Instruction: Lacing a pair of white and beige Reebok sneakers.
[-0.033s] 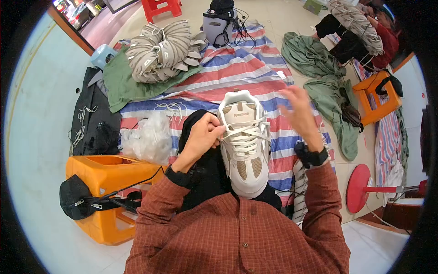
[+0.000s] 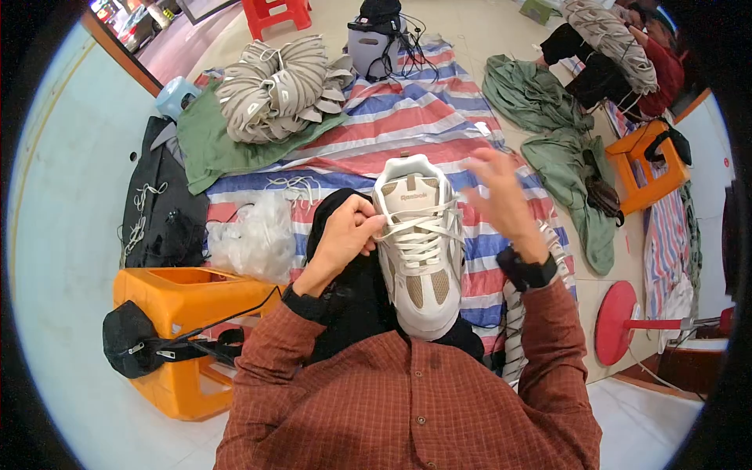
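A white and beige sneaker (image 2: 427, 301) rests upright between my legs, its toe toward me. White shoelace (image 2: 419, 249) crosses its tongue in several rows, with loose strands near the top eyelets. At the shoe's left edge my left hand (image 2: 350, 231) is closed, thumb and forefinger pinching the lace beside the upper eyelets. Off to the right of the shoe, my right hand (image 2: 501, 192) hangs in the air, not touching it. Its fingers are bent and apart, somewhat blurred, and no lace shows in them.
A striped plastic sheet (image 2: 368, 157) covers the floor. Bundled shoe parts (image 2: 274, 86) lie on green cloth at far left. A clear plastic bag (image 2: 254, 239) and an orange stool (image 2: 172, 313) are at left. Another person (image 2: 658, 86) sits at far right near an orange stool (image 2: 627, 176).
My right hand has moved a little to the left, closer to the shoe. The left hand and the shoe have stayed in place.
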Motion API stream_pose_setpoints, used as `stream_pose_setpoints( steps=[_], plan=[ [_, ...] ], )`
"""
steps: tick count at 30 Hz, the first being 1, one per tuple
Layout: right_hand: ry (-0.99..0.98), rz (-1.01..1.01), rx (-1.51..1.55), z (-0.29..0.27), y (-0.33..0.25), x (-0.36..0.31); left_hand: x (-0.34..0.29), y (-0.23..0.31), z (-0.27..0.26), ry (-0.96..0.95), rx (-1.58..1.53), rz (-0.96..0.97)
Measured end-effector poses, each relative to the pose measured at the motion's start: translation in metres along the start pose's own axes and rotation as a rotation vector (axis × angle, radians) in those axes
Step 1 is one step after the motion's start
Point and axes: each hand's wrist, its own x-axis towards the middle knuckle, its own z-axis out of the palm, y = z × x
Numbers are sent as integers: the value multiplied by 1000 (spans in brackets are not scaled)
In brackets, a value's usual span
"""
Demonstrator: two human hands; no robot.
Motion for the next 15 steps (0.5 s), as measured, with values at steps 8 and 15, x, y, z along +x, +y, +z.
stream_pose_setpoints(
  steps=[8,15],
  plan=[
    [-273,-90,112,20,-40,5,-9,-17,-3,-117,-239,-93],
    [-261,-94,133,20,-44,10,-9,-20,0,-64,-366,-112]
  ],
)
